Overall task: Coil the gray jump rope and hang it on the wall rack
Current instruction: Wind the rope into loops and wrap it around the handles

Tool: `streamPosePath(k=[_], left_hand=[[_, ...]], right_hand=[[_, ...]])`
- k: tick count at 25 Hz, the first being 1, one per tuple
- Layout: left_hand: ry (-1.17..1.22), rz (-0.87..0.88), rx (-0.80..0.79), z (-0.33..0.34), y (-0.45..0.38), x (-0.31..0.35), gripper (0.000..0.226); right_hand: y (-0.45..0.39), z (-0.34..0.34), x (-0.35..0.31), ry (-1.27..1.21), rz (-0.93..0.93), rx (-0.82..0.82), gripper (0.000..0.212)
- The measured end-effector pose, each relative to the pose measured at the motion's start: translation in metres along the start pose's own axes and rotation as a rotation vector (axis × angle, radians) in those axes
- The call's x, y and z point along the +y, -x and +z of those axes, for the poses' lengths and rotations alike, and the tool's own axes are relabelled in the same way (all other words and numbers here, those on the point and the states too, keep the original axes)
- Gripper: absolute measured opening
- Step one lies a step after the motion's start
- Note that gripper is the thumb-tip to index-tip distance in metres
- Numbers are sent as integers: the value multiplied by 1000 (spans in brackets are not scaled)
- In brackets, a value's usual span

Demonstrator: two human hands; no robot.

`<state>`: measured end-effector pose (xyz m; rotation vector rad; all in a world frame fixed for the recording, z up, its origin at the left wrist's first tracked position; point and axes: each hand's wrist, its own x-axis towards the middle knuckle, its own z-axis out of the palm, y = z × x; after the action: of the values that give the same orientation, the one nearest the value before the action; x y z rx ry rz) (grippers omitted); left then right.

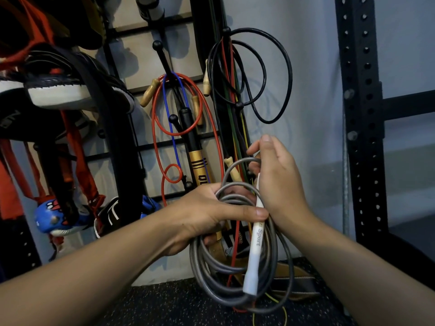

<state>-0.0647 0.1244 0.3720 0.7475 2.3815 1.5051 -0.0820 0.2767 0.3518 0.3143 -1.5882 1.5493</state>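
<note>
Gripping the coiled gray jump rope (237,262), both hands (207,215) meet thumb-to-wrist.

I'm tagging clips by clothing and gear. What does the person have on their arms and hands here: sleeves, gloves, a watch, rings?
Nothing visible. Both forearms are bare all the way to the bottom edge of the frame, so no sleeve shows. The left hand and right hand wear no gloves, and no watch, bracelet, wrap or tape shows at either wrist. No ring is visible on the fingers that show; some fingers are hidden behind the rope.

A gym storage corner: jump ropes (188,107) on wall pegs, steel rack upright (360,114).
</note>
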Motion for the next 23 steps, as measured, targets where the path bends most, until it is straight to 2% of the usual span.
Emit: streamPosePath(k=[5,10,13,18,23], left_hand=[[23,-61,-43,0,1,-3,19],[78,37,134,9,-2,-16,27],[79,123,196,4,-3,-19,23],[120,146,325,-20,-3,-17,19],[311,219,430,-28,-2,-20,43]], right_hand=[[5,-1,6,3,-4,78,42],[7,2,10,28,23,53,43],[2,3,10,48,114,-42,45],[-4,-4,9,11,221,-250,57],[6,-14,3,22,230,-424,74]])
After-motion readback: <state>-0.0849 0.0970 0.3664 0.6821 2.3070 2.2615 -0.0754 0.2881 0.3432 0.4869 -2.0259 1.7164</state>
